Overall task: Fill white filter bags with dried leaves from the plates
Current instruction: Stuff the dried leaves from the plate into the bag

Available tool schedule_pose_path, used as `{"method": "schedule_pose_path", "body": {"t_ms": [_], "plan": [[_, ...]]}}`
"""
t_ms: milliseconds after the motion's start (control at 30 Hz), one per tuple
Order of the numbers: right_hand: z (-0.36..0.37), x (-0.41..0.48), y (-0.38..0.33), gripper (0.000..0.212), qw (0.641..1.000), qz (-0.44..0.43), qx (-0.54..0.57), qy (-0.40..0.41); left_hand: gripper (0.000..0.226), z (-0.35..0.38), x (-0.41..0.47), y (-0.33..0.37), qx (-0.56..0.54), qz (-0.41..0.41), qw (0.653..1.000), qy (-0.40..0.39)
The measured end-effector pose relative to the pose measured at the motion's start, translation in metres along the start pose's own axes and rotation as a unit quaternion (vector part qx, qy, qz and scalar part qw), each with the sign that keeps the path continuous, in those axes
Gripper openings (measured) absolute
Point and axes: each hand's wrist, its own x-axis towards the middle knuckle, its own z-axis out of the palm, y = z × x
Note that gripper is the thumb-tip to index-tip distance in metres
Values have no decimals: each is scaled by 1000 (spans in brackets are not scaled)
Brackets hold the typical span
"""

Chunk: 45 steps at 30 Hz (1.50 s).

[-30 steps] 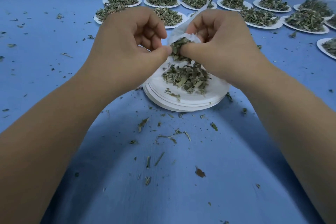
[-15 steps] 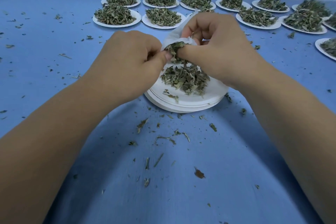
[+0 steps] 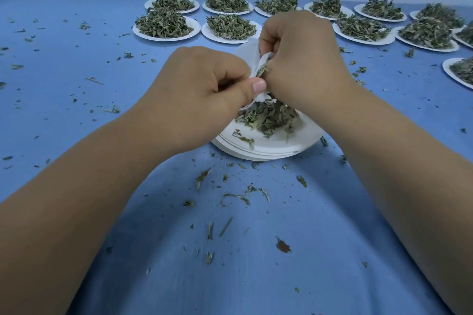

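A white filter bag [image 3: 253, 61] hangs between both hands above a stack of white plates [image 3: 266, 148]. My left hand [image 3: 199, 94] pinches the bag's near edge with thumb and curled fingers. Just right of it, my right hand [image 3: 304, 64] has its curled fingers round a pinch of dried leaves at the bag's mouth [image 3: 262, 70]. A small heap of dried leaves [image 3: 268, 116] lies on the top plate under the hands. Most of the bag is hidden behind my fingers.
Two rows of white plates heaped with dried leaves [image 3: 166, 25] run along the far side of the blue cloth [image 3: 256, 250], from the middle to the right edge [image 3: 460, 71]. Loose leaf bits are scattered over the cloth near me and to the left.
My left hand has dropped lower and closed in on the bag. The right hand has pushed the pinch of leaves further into the bag's mouth, so fewer leaves show between the fingers.
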Motion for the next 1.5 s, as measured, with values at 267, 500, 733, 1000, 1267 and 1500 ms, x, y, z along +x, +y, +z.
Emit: {"method": "schedule_pose_path", "body": {"t_ms": [267, 500, 733, 1000, 1267, 1500], "plan": [[-7, -1, -6, 22, 994, 9, 104, -36, 42, -5, 5, -14, 19, -33, 995, 88], [-14, -14, 5, 17, 980, 3, 185, -74, 39, 1, 6, -21, 102, -70, 984, 128], [-5, -16, 14, 33, 987, -27, 135, -84, 35, 3, 7, -23, 62, -64, 993, 82], [9, -15, 11, 5, 988, -34, 151, -16, 27, 2, 3, -15, -50, -32, 997, 46], [2, -12, 6, 5, 965, -34, 260, 10, 70, -23, 2, -27, -49, -6, 999, 5], [1, -4, -11, 17, 933, -53, 354, -27, 99, -10, 8, -46, -37, -36, 999, -5]]}}
